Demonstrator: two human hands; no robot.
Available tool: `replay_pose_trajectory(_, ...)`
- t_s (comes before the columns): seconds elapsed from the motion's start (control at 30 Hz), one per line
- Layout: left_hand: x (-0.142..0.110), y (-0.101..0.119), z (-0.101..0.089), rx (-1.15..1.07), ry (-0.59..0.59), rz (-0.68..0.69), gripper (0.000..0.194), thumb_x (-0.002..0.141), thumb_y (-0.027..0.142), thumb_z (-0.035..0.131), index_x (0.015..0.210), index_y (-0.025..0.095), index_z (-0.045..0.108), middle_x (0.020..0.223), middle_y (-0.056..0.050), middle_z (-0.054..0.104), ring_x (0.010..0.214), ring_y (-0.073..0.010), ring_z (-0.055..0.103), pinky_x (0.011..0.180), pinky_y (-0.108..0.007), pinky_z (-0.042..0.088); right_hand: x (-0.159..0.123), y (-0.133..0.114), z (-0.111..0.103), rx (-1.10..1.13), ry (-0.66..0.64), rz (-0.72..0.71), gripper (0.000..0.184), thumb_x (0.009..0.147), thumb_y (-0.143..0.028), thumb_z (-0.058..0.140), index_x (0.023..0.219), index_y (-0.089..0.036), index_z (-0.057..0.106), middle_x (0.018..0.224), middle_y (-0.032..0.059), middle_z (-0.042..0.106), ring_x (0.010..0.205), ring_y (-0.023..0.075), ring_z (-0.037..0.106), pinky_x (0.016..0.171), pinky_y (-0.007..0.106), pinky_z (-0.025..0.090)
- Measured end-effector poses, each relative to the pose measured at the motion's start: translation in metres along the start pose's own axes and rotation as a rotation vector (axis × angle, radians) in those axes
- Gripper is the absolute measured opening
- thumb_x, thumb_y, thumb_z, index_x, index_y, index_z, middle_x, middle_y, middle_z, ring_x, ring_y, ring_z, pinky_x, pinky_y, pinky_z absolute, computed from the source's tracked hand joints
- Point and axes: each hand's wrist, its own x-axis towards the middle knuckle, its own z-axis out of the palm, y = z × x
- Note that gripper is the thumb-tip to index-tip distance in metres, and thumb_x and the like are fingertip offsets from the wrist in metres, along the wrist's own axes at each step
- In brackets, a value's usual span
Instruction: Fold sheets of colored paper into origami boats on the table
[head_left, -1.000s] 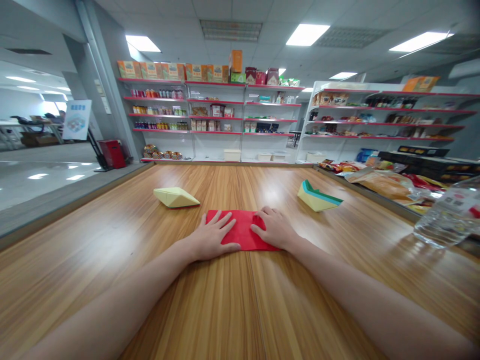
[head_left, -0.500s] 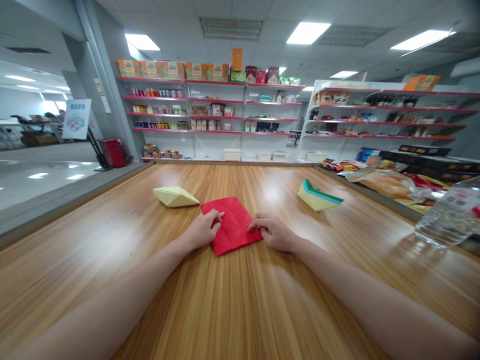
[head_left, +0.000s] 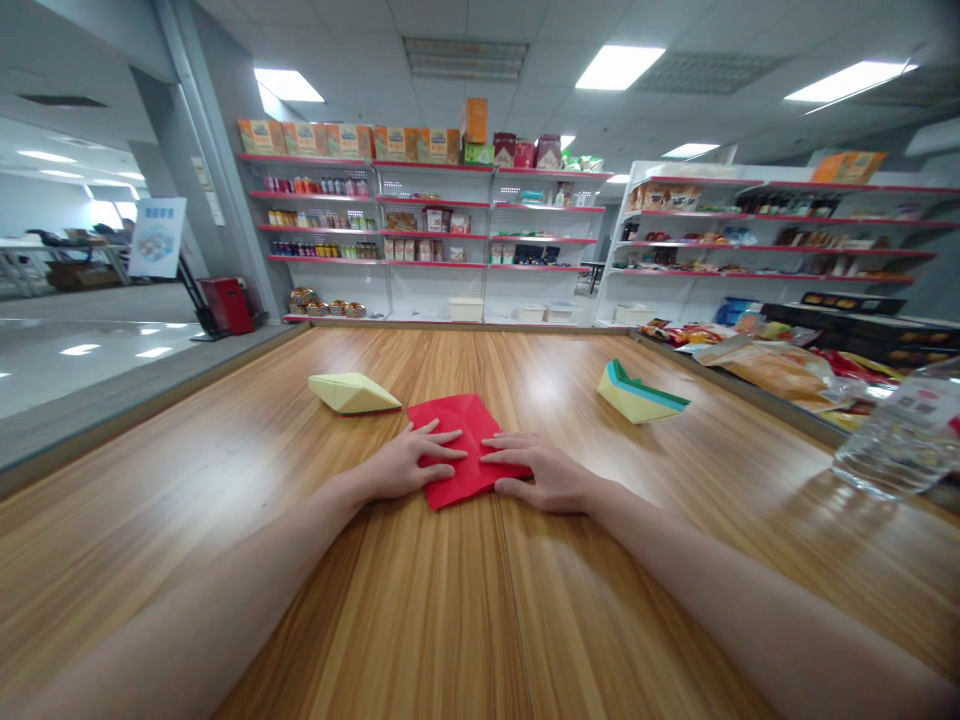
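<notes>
A creased sheet of red paper (head_left: 466, 415) lies on the wooden table in front of me. Over its left part, my left hand (head_left: 411, 462) rests with fingers spread and pointing right. My right hand (head_left: 544, 472) lies on the sheet's right edge, its fingers stretched out to the left. Neither hand grips the paper; the parts beneath the fingers are hidden. A folded pale yellow paper boat (head_left: 351, 392) lies beyond my left hand. Farther right is another paper boat (head_left: 637, 400), yellow with blue and green bands.
Along the right side stands a clear plastic bottle (head_left: 896, 440), near packaged snacks (head_left: 780, 368) beyond the table's raised edge. Shelves of goods (head_left: 431, 235) line the back. A sign on a stand (head_left: 156, 238) and a red box (head_left: 228, 306) are at left.
Both hands have gone from curled fingers at the paper's sides to flattened, spread fingers lying on it. The red paper and both boats stay in about the same places.
</notes>
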Motion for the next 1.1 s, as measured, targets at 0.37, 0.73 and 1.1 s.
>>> replay_pose_trajectory(0.37, 0.001, 0.003, 0.003, -0.038, 0.037, 0.027, 0.064, 0.08, 0.052, 0.055, 0.138, 0.032, 0.038, 0.144, -0.003, 0.039, 0.138, -0.028, 0.024, 0.111, -0.049, 0.012, 0.004, 0.012, 0.011, 0.142, 0.272, 0.243, 0.046, 0.09, -0.048, 0.041, 0.074, -0.016, 0.07, 0.069, 0.0035, 0.069, 0.064, 0.0182, 0.064, 0.06, 0.028, 0.047)
replay_pose_trajectory(0.73, -0.001, -0.008, 0.001, -0.407, 0.146, 0.044, 0.035, 0.088, 0.039, 0.045, 0.108, 0.02, 0.067, 0.101, -0.001, 0.071, 0.096, -0.022, 0.062, 0.089, -0.033, 0.045, 0.005, 0.007, 0.001, 0.123, 0.049, -0.007, 0.041, 0.086, -0.026, 0.048, 0.126, -0.026, 0.055, 0.128, 0.0025, 0.058, 0.118, 0.0201, 0.052, 0.103, 0.037, 0.036)
replay_pose_trajectory(1.1, 0.007, -0.012, 0.01, -0.757, 0.35, -0.078, 0.044, 0.085, 0.048, 0.051, 0.103, 0.011, 0.066, 0.107, -0.009, 0.069, 0.099, -0.025, 0.062, 0.089, -0.036, 0.046, 0.008, 0.024, 0.015, 0.25, 0.281, 0.278, 0.041, 0.088, -0.048, 0.042, 0.072, -0.017, 0.065, 0.061, 0.0014, 0.06, 0.063, 0.0186, 0.056, 0.056, 0.027, 0.042)
